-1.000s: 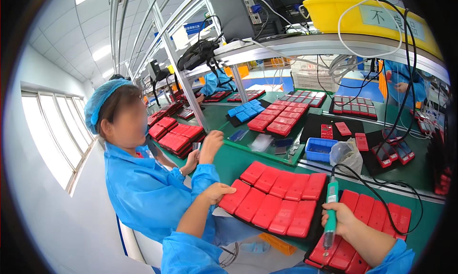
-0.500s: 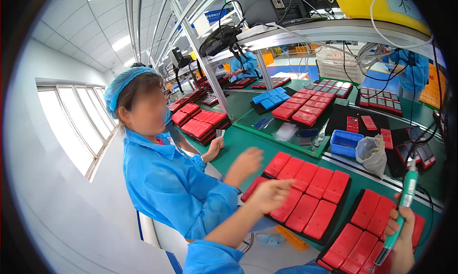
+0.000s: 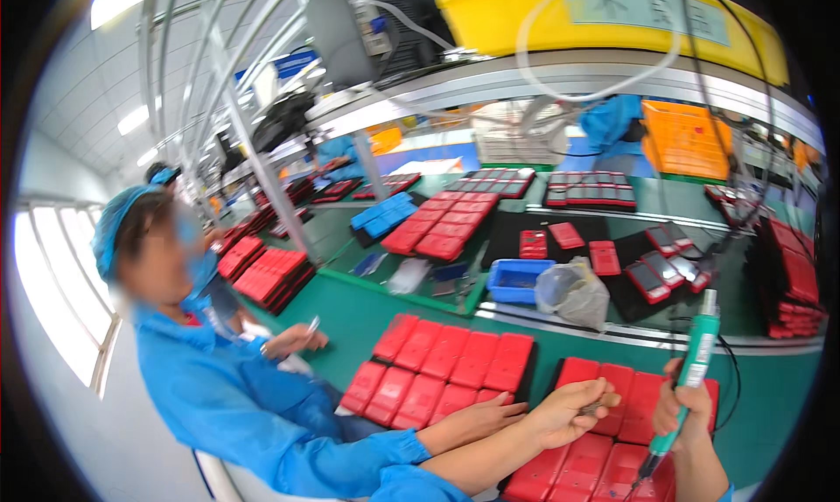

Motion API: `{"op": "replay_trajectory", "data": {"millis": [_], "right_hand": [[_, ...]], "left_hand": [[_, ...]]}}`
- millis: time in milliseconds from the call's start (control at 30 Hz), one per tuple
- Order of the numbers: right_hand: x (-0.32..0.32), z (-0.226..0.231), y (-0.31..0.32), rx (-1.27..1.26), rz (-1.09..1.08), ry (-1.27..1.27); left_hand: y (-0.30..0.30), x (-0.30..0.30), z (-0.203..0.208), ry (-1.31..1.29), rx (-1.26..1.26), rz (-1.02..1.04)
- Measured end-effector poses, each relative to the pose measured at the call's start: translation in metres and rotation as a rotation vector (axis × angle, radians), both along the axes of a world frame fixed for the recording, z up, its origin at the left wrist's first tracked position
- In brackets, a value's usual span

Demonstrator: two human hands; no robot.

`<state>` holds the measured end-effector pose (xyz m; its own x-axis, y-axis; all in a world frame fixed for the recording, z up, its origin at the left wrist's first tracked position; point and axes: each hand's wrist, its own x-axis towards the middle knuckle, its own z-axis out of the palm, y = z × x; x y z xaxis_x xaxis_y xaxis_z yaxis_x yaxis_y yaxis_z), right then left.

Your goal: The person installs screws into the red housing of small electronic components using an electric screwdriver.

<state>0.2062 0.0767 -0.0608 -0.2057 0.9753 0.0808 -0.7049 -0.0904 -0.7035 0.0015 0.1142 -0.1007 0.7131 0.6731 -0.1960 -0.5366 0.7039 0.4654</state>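
My right hand (image 3: 684, 410) is wrapped round a green electric screwdriver (image 3: 697, 352). The tool is tilted, its dark tip pointing down at the red phone-like cases (image 3: 623, 463) laid in rows in front of me. Over the same cases my left hand (image 3: 567, 414) is closed, fingertips pinched together. Something small and dark may be between them, too small to name. At my left a co-worker in blue rests one hand (image 3: 472, 421) by another tray of red cases (image 3: 453, 353). The co-worker's other hand (image 3: 293, 340) holds a small white item.
Beyond the metal rail stand a blue bin (image 3: 518, 280) and a bag-lined container (image 3: 573, 294). Dark-screened devices (image 3: 658, 273) lie to their right, near a stack of red cases (image 3: 792, 270). Cables hang from the overhead shelf, which carries a yellow bin (image 3: 525, 21).
The view has turned to the right. My left hand has moved from beside the co-worker's tray to above the cases before me. The screwdriver stays in my right hand.
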Motion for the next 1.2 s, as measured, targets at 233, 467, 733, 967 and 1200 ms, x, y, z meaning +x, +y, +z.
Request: {"op": "replay_trajectory", "data": {"millis": [233,467,733,967,1200], "right_hand": [[-0.003,0.017,0.007,-0.164,0.403,-0.076],[0.027,0.083,-0.025,0.237,0.431,-0.749],[0.062,0.094,-0.021,0.454,-1.195,-0.082],[0.017,0.073,-0.006,0.567,-0.827,-0.165],[-0.02,0.065,0.022,0.618,-0.66,-0.163]], "left_hand": [[0.015,-0.003,-0.007,-0.042,-0.111,0.101],[0.013,-0.002,0.0,0.083,-0.119,0.165],[0.011,0.008,0.001,0.117,-0.053,0.208],[0.016,0.004,0.012,0.099,-0.14,0.157],[0.022,0.003,-0.007,-0.008,-0.165,0.15]]}}
